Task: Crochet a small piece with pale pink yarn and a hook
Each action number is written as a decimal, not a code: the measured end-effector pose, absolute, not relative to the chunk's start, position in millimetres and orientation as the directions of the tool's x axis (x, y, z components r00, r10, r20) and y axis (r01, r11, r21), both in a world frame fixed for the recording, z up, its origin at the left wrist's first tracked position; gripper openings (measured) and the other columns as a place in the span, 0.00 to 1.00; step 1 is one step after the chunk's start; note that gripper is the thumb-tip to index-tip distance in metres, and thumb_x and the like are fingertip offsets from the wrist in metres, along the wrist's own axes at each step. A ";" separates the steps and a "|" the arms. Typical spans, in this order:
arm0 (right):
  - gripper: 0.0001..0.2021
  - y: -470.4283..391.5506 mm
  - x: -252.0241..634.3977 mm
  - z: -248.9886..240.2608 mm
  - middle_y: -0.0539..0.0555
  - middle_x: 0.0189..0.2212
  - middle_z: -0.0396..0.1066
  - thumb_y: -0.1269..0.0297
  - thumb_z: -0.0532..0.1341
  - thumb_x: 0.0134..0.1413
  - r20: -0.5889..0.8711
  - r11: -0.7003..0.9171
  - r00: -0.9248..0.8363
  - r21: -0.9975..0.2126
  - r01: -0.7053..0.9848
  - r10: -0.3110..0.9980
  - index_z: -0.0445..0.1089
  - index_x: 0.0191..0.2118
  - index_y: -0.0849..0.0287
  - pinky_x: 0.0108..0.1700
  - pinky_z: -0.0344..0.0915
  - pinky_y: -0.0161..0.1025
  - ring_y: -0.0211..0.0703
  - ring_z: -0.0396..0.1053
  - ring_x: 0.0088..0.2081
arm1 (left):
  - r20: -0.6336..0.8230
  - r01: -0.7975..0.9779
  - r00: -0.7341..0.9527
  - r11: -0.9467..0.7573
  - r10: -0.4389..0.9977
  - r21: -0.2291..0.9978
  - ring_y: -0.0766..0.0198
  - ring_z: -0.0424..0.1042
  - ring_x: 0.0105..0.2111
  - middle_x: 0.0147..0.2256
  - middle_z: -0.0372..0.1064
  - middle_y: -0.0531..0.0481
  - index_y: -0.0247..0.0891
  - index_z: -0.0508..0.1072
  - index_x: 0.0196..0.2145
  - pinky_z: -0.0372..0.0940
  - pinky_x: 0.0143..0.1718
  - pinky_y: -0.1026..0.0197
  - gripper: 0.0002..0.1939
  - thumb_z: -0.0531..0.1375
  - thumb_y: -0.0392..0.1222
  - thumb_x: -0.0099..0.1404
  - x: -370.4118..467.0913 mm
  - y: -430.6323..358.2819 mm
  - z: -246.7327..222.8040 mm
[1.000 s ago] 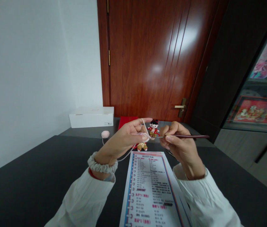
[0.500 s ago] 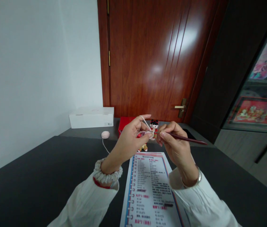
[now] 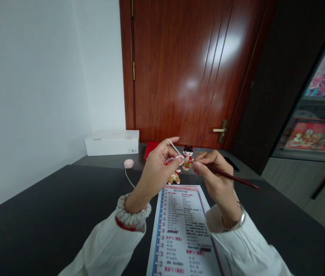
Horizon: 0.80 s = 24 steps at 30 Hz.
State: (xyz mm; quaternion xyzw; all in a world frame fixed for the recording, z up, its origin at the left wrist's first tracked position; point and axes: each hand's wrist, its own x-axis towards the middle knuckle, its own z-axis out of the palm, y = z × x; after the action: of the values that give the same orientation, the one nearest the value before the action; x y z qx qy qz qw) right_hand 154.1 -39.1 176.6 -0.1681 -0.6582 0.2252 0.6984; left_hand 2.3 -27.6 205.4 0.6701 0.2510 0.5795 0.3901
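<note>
My left hand [image 3: 159, 165] pinches a small piece of pale pink crochet work [image 3: 179, 159] between thumb and fingers, with yarn looped over its raised index finger. In my right hand [image 3: 215, 172] is a crochet hook [image 3: 234, 177] with a dark red handle, held like a pen. Its metal tip meets the crochet work; the exact stitch is too small to make out. A pale pink yarn ball [image 3: 128, 163] lies to the left, its strand running toward my left wrist. Below the hands lies a printed pattern sheet [image 3: 184, 226].
Behind my hands stands a small doll [image 3: 188, 152] with black hair buns; a headless-looking doll body [image 3: 174, 177] is nearer. A white box [image 3: 112, 143], a red box [image 3: 151, 148] and a dark flat object [image 3: 233, 165] lie at the back of the black table [image 3: 93, 214].
The handle end of the crochet hook has tilted downward and to the right. My left index finger has shifted slightly left, and the yarn slants more between it and the crochet work.
</note>
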 end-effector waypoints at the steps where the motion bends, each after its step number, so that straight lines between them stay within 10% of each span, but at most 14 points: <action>1: 0.07 -40.1 153.1 176.5 0.46 0.24 0.66 0.73 0.62 0.55 0.849 0.850 0.036 -0.525 -0.056 0.527 0.65 0.29 0.56 0.31 0.59 0.37 0.37 0.63 0.27 | 0.581 -0.110 0.190 -0.570 0.792 0.814 0.67 0.68 0.32 0.28 0.66 0.55 0.34 0.65 0.55 0.65 0.39 0.63 0.26 0.61 0.32 0.58 2.7 -28.0 205.9; 10: 0.09 -44.8 139.4 173.1 0.48 0.25 0.68 0.78 0.59 0.55 0.961 0.922 -0.004 -0.263 0.284 0.275 0.63 0.32 0.55 0.34 0.61 0.40 0.39 0.66 0.28 | 0.619 0.012 0.073 -0.622 0.782 0.783 0.64 0.69 0.34 0.30 0.69 0.53 0.35 0.64 0.57 0.63 0.45 0.59 0.28 0.62 0.36 0.59 4.9 -28.3 204.9; 18: 0.08 -46.8 139.9 176.5 0.47 0.24 0.66 0.72 0.61 0.56 0.848 0.843 0.128 -0.527 0.109 0.514 0.63 0.28 0.55 0.30 0.61 0.37 0.38 0.64 0.27 | 0.727 0.194 0.025 -0.717 0.686 0.670 0.65 0.70 0.32 0.30 0.72 0.54 0.38 0.64 0.59 0.64 0.43 0.60 0.28 0.61 0.34 0.61 6.8 -29.6 202.4; 24: 0.12 -33.6 139.1 165.8 0.51 0.28 0.69 0.80 0.59 0.53 0.989 0.934 -0.065 -0.104 0.342 0.134 0.65 0.35 0.53 0.32 0.64 0.41 0.41 0.67 0.30 | 0.682 0.169 0.108 -0.689 0.723 0.704 0.67 0.70 0.29 0.29 0.71 0.54 0.40 0.64 0.59 0.66 0.35 0.63 0.29 0.60 0.33 0.59 8.6 -33.5 201.7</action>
State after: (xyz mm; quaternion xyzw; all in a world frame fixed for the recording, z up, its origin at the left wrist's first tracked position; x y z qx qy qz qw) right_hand 139.1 -33.6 165.8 -0.1641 -0.7253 -0.0785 0.6639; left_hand 8.6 -33.5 201.7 0.7062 0.3160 0.5882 0.2356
